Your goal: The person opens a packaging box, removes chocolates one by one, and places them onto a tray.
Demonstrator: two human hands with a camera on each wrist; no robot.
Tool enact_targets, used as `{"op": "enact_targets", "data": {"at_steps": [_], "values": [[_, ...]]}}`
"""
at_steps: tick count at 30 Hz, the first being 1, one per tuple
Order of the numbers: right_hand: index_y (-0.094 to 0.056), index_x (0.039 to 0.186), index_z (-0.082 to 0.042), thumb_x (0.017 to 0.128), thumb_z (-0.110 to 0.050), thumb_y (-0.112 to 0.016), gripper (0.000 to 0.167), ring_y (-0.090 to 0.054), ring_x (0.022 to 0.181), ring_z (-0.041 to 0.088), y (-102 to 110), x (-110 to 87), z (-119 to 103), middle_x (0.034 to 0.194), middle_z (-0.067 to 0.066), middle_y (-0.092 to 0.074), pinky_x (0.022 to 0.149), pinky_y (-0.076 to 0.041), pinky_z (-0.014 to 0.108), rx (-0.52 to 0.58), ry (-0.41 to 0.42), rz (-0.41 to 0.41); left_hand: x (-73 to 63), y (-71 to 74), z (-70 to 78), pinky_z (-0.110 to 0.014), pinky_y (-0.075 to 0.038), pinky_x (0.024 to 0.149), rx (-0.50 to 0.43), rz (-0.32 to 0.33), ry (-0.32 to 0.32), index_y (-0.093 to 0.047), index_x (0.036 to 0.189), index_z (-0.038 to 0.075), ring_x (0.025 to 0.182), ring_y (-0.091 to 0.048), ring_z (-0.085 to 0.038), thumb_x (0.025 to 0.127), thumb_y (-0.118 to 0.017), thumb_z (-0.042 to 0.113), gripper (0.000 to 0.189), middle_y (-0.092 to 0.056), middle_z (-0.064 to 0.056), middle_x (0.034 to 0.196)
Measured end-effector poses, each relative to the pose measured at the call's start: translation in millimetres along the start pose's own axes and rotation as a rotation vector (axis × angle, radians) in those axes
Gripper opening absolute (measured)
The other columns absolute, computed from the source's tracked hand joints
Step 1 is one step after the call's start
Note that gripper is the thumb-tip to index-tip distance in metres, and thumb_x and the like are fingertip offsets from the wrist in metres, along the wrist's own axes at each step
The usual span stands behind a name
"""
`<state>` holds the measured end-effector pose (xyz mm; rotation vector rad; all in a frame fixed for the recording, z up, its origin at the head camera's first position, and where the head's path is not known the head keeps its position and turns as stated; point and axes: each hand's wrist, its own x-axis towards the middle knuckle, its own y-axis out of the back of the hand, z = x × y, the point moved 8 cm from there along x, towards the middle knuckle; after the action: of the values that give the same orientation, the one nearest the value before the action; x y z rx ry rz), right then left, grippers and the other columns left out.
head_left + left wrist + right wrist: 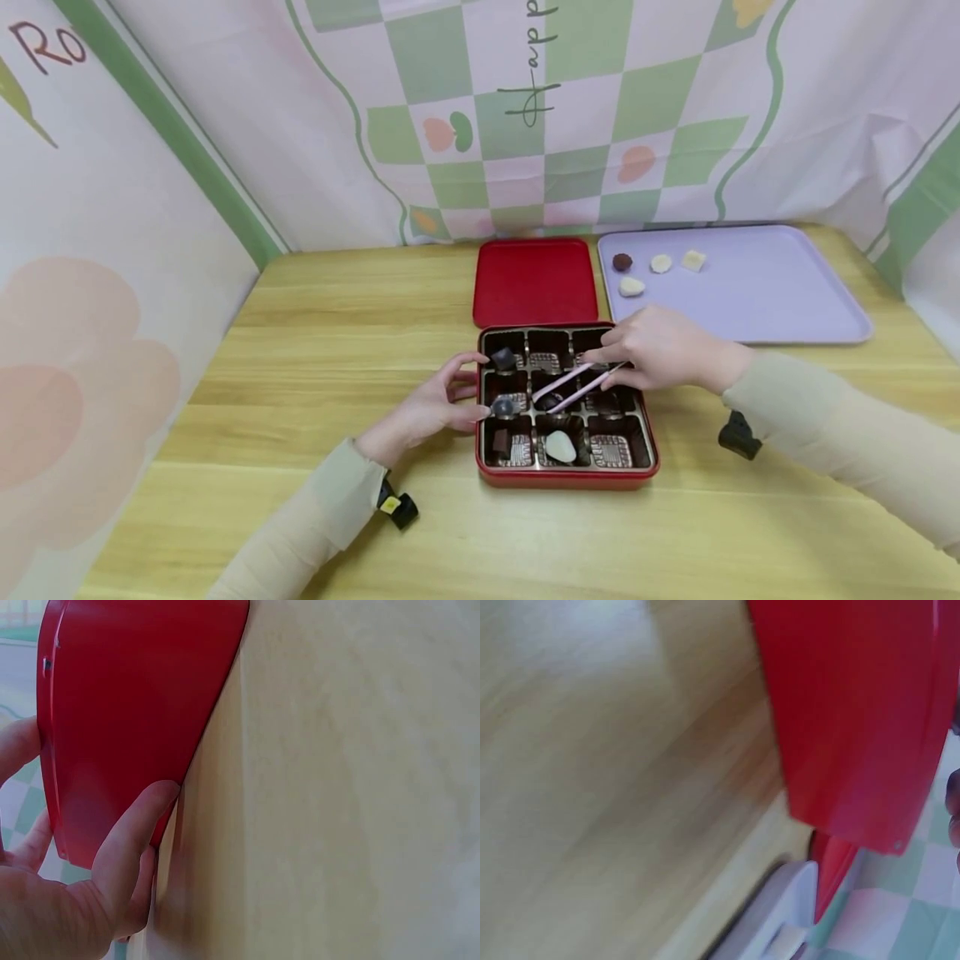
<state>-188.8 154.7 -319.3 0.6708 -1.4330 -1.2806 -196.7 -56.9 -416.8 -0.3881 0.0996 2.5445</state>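
A red box (570,481) with a dark compartment insert sits on the table. My right hand (660,346) pinches pink tweezers (562,383) over it, their tips at a dark round chocolate (552,402) in the middle compartment. In the left column are a dark cube-like piece (504,359), a dark rounded piece (504,406) and a brown block (500,442). A white shell-like piece (560,447) lies in the front middle compartment. My left hand (427,408) rests spread fingers against the box's left side; the left wrist view shows them on the red wall (127,712).
Behind the box lies a red lid (535,283). To its right is a lilac tray (780,292) bearing a brown piece (622,262) and several whitish pieces (632,287) near its left end. A patterned cloth (510,108) hangs behind the table (360,333).
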Motion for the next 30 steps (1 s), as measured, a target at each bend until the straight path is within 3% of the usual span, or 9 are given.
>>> {"op": "enact_targets", "data": {"at_steps": [7, 11, 15, 22, 27, 30], "values": [[-0.075, 0.097, -0.013, 0.084, -0.046, -0.065, 0.037, -0.039, 0.051, -0.005, -1.0, -10.4, 7.6, 0.06, -0.013, -0.051, 0.043, -0.037, 0.014, 0.093, -0.011, 0.11, 0.1, 1.2, 0.2, -0.041, -0.059, 0.078, -0.001, -0.002, -0.001, -0.035, 0.14, 0.019, 0.128, -0.04, -0.038, 0.081, -0.063, -0.009, 0.07, -0.033, -0.023, 0.142], [-0.075, 0.096, -0.011, 0.087, -0.048, -0.06, 0.042, -0.046, 0.05, -0.002, 0.2, -15.4, 11.7, 0.063, -0.011, -0.059, 0.043, -0.041, 0.016, 0.116, -0.034, 0.129, 0.7, 1.6, 1.3, -0.04, -0.059, 0.078, -0.003, 0.0, -0.001, -0.035, 0.14, 0.019, 0.129, -0.04, -0.039, 0.081, -0.063, -0.009, 0.071, -0.033, -0.023, 0.142], [-0.075, 0.096, -0.008, 0.086, -0.046, -0.062, 0.042, -0.057, 0.054, 0.003, 0.5, -22.1, 12.4, 0.07, -0.004, -0.069, 0.048, -0.048, 0.019, 0.132, -0.066, 0.123, 1.3, 1.1, 2.4, -0.04, -0.059, 0.079, -0.001, 0.001, 0.006, -0.035, 0.14, 0.02, 0.129, -0.039, -0.038, 0.081, -0.064, -0.009, 0.071, -0.033, -0.022, 0.142], [-0.075, 0.097, -0.009, 0.088, -0.05, -0.059, 0.045, -0.068, 0.063, 0.016, 5.5, -29.3, 19.0, 0.078, 0.005, -0.073, 0.056, -0.057, 0.03, 0.082, -0.169, 0.121, 2.0, 0.8, 3.7, -0.039, -0.059, 0.078, 0.002, 0.004, -0.009, -0.036, 0.14, 0.018, 0.127, -0.041, -0.037, 0.08, -0.064, -0.009, 0.071, -0.035, -0.022, 0.141], [-0.075, 0.097, -0.008, 0.088, -0.052, -0.057, 0.048, -0.063, 0.057, 0.008, 10.9, -33.8, 21.4, 0.077, 0.002, -0.073, 0.051, -0.052, 0.021, 0.101, -0.206, 0.18, 1.0, 1.1, 1.3, -0.039, -0.059, 0.078, 0.0, 0.006, -0.003, -0.036, 0.139, 0.017, 0.126, -0.042, -0.036, 0.08, -0.064, -0.01, 0.071, -0.035, -0.022, 0.14], [-0.075, 0.097, -0.007, 0.088, -0.053, -0.056, 0.051, -0.052, 0.05, -0.001, 13.8, -36.1, 22.9, 0.074, 0.001, -0.072, 0.047, -0.046, 0.015, 0.123, -0.23, 0.219, 0.3, 1.8, 0.4, -0.039, -0.059, 0.078, -0.002, 0.009, -0.003, -0.036, 0.14, 0.017, 0.126, -0.041, -0.036, 0.08, -0.064, -0.01, 0.071, -0.035, -0.023, 0.141]]}}
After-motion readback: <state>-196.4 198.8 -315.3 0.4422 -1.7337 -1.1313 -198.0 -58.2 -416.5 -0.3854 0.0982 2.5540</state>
